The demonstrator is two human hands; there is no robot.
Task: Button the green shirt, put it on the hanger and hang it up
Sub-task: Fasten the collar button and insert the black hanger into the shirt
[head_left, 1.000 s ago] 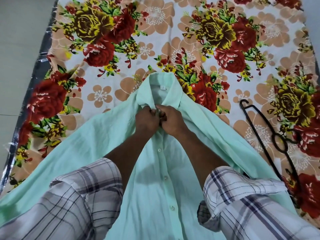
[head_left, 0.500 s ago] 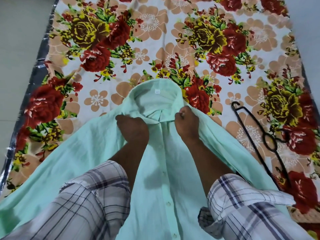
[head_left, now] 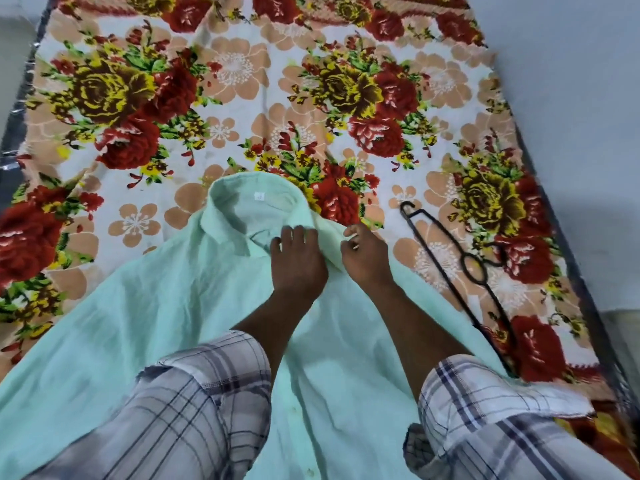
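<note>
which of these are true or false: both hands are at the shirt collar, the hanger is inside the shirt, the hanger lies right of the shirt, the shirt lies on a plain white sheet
1. Both hands are at the collar: true. The left hand rests flat on the green shirt just below the collar; the right hand pinches its edge.
2. The hanger is inside the shirt: false. The black hanger lies bare on the blanket.
3. The hanger lies right of the shirt: true.
4. The sheet is plain white: false. It is a floral blanket.
</note>
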